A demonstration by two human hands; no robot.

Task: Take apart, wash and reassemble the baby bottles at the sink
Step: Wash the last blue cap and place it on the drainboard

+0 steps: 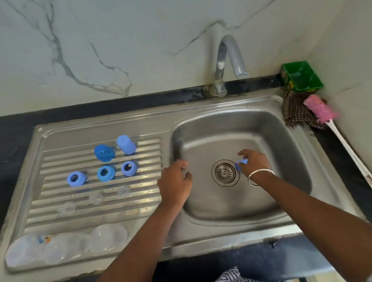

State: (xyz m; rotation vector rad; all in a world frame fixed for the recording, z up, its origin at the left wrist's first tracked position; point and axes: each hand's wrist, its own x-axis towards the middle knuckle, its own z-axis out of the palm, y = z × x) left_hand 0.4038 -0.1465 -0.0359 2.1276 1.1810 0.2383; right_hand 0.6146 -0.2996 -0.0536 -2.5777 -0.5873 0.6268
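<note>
Three clear bottle bodies point(66, 247) lie side by side at the front of the draining board point(142, 130). Behind them rest three clear teats point(96, 198), then three blue collar rings point(105, 173), then two blue caps point(104, 152). My right hand point(253, 162) is down in the sink basin point(288, 157) beside the drain point(225, 173), fingers closed on a small blue piece point(240, 162), mostly hidden. My left hand point(175, 181) hovers at the basin's left rim, fingers loosely curled, holding nothing.
The tap point(226, 60) arches over the basin; no water shows. At the back right stand a green tub point(301, 76), a checked cloth point(296, 112) and a pink bottle brush point(320, 111) with a long white handle. Black counter surrounds the sink.
</note>
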